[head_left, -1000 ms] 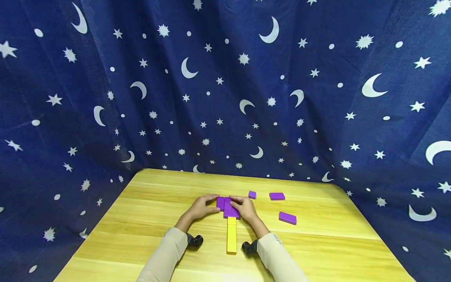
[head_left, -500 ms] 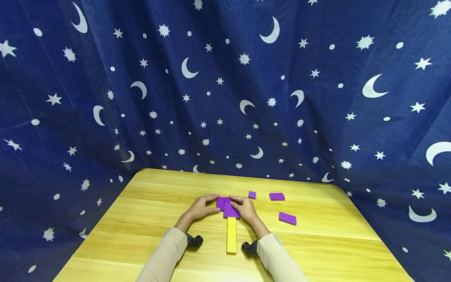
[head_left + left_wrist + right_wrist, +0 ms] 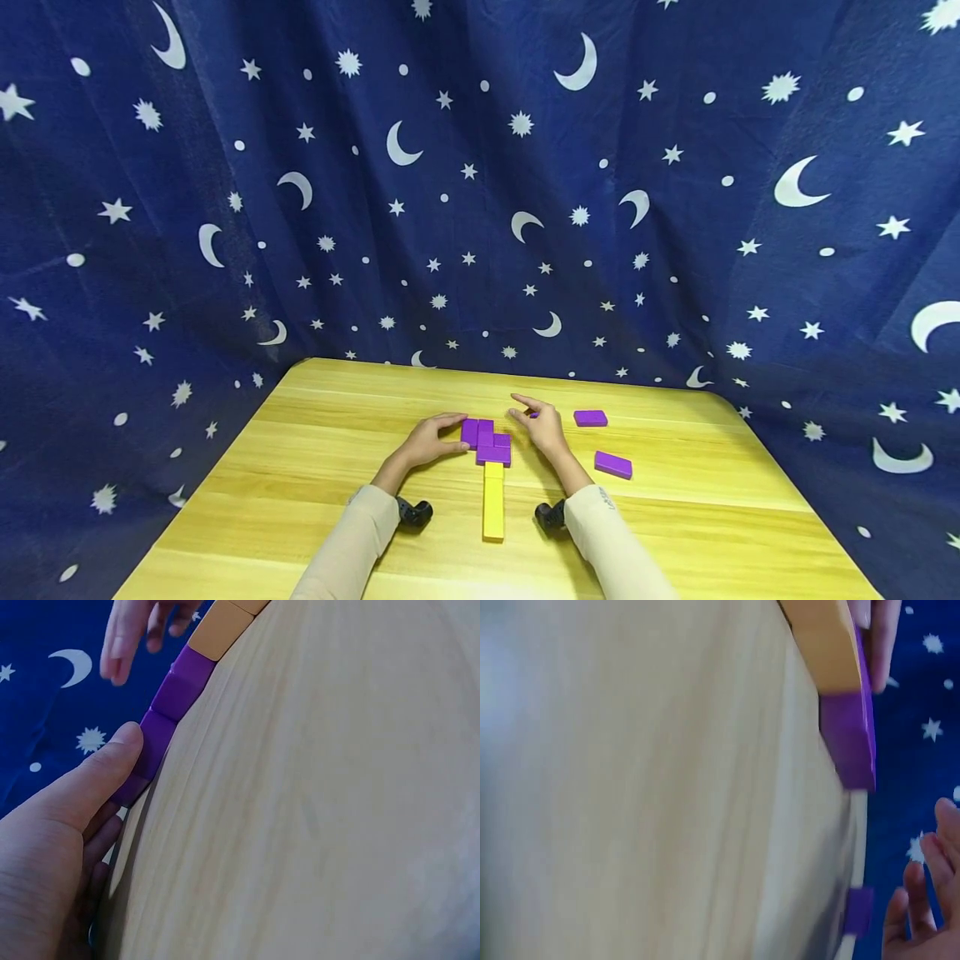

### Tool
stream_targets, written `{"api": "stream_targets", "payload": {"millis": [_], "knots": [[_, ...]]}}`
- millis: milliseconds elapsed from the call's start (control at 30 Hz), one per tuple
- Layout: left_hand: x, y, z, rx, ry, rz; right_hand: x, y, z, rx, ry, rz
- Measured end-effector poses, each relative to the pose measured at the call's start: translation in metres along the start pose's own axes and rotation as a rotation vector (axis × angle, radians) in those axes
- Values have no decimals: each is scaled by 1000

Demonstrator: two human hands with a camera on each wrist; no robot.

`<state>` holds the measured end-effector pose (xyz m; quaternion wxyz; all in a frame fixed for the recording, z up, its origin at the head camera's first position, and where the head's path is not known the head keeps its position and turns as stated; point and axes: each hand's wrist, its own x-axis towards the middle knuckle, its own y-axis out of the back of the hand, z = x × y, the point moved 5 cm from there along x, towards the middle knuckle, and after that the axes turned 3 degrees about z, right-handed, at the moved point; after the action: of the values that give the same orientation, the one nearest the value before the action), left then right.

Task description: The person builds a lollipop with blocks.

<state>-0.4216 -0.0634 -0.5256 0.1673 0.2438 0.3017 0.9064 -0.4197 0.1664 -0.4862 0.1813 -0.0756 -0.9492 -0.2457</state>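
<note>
a: right hand [image 3: 546,427] has lifted off the purple cluster since a second ago and shifted toward the small purple cube, which it now mostly hides. fingers loosely spread, holding nothing.

b: and the left?

a: left hand [image 3: 427,442] hasn't budged. thumb and fingertips press the left edge of the purple blocks [image 3: 487,440], steadying them rather than wrapping round them.

b: go from the near side outward.

a: nearest is the yellow bar [image 3: 492,498], flat on the wooden table [image 3: 300,467], its far end touching the purple blocks. past that, one flat purple tile [image 3: 613,464] to the right, another purple tile [image 3: 590,417] further back, then the starry curtain [image 3: 480,183].

b: how would those blocks handle?

a: my guess: light, rigid, smooth-faced, so they'd slide on the wood if nudged. best pinched by two opposite side faces, since they lie flat.

b: any writing?

a: none readable on blocks or table; only moons and stars printed on the cloth.
</note>
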Motion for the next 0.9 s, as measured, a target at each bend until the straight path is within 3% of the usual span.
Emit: {"api": "stream_targets", "payload": {"millis": [367,667,900], "knots": [[0,-1,-2,16,8,-2,-2,30,36,-115,-142,100],[1,0,0,2,-1,-11,-5,30,41,-149,-88,52],[1,1,3,13,-6,-6,-6,29,43,-142,-106,65]]}}
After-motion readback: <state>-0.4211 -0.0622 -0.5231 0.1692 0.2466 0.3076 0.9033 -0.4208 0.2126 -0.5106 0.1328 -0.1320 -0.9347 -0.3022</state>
